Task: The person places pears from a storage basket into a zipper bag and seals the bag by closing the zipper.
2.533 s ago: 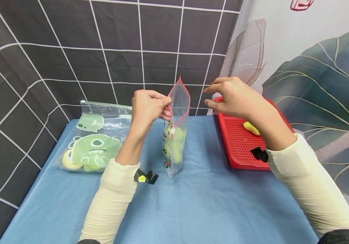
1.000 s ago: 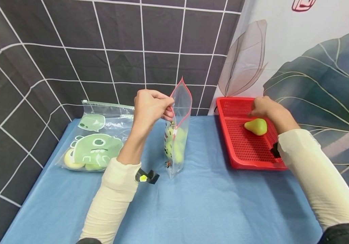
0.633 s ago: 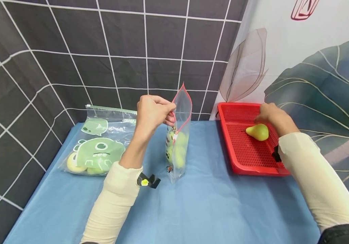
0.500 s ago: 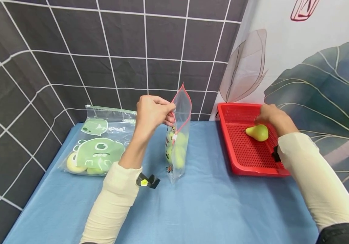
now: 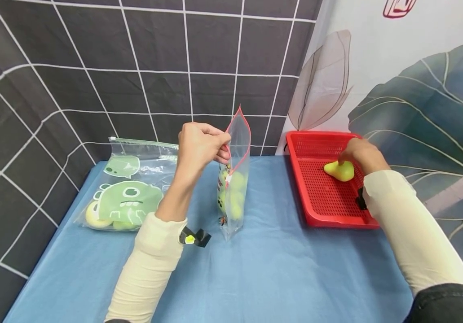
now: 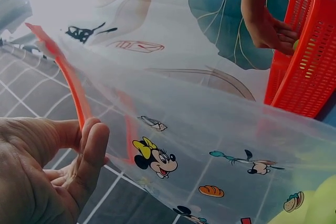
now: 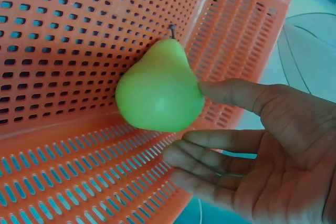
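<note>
My left hand (image 5: 203, 146) pinches the red zip edge of a clear zip-lock bag (image 5: 234, 179), which stands upright with its mouth apart. Cartoon prints (image 6: 157, 158) mark its side, and green-yellow fruit (image 5: 236, 202) sits inside. A green pear with a dark stem (image 7: 160, 90) lies in the red basket (image 5: 312, 220). At the pear is my right hand (image 5: 362, 154), its thumb at the pear's side. In the right wrist view the other fingers (image 7: 220, 142) stretch loosely beside the pear, not closed round it.
A second clear zip-lock bag with a green monster print (image 5: 130, 197) lies at the left, fruit in its bottom. Blue cloth (image 5: 263, 269) covers the table. A dark grid-patterned backdrop (image 5: 154, 45) rises behind, beside a leaf-printed white one (image 5: 417, 112).
My right hand has gone from beside the bag to the basket, and its thumb has come over onto the pear. My left hand keeps its pinch on the bag.
</note>
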A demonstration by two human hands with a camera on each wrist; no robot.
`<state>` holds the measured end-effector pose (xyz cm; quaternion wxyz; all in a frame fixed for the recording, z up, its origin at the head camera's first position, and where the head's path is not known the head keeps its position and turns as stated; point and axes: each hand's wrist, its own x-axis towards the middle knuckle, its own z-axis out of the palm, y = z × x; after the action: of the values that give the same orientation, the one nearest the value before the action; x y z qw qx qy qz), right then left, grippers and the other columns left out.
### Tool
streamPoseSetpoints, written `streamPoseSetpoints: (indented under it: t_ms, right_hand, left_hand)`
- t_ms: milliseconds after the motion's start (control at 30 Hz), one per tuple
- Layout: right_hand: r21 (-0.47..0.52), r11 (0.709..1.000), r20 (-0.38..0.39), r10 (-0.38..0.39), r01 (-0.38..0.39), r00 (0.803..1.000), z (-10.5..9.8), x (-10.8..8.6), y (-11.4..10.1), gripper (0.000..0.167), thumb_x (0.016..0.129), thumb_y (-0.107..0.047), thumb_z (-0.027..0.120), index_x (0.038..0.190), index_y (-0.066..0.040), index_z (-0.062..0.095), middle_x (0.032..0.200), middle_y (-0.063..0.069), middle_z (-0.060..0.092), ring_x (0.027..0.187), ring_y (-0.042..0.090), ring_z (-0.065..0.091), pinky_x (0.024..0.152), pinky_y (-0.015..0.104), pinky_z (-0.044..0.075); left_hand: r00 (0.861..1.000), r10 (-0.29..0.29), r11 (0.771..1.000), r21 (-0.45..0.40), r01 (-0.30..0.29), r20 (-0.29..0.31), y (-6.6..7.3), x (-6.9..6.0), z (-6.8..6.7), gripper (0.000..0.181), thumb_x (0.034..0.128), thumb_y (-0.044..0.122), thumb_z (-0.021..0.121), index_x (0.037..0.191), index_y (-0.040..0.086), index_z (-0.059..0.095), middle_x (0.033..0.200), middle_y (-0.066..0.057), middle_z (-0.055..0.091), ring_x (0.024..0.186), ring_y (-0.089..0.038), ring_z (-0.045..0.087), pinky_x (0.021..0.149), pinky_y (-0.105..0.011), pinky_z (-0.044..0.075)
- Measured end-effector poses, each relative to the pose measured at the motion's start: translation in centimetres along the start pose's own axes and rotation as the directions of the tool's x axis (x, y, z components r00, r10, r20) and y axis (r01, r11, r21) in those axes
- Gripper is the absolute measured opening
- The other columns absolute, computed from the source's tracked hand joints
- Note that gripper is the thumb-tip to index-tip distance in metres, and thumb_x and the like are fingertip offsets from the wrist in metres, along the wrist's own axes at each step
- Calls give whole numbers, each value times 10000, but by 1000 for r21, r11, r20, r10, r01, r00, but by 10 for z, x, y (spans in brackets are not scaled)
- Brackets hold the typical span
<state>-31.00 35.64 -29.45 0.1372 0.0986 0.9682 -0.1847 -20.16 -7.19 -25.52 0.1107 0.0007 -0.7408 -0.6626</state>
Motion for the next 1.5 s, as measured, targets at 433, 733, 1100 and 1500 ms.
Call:
streamPoseSetpoints:
  t_ms: [433,733,1100,1500]
  right_hand:
    - [-17,998,56,-55,56,997,-3,5,4,529,912,-144,867,1276,177,655,1154,324,610,906,372,609,751,387,672]
    - [25,998,52,-53,51,997,2,3,4,588,909,-194,899,1327,144,661,1227,319,616,962,366,598,739,334,642]
    - [-104,985,18,-136,137,991,1,11,3,589,861,-171,909,1269,154,636,1161,320,654,952,392,655,736,367,681]
    - [-211,959,-31,-201,190,979,-6,14,-7,474,885,-200,861,1142,157,684,1022,304,672,944,446,628,819,593,662]
  left_hand:
    - [1000,-9,1000,-6,9,3,1,-1,-1,104,936,9,760,965,-47,842,664,-115,773,488,-163,752,572,-373,701]
    - [1000,-15,1000,-5,15,5,-2,-2,-1,99,944,11,772,973,-56,840,672,-120,775,492,-157,754,571,-373,700]
    - [1000,11,1000,16,-11,0,1,-1,-1,80,925,-8,775,935,-42,847,635,-120,764,488,-163,753,558,-377,698]
    - [1000,5,1000,0,-5,5,-1,0,-2,78,932,7,791,948,-46,846,650,-113,767,481,-162,747,562,-380,699]
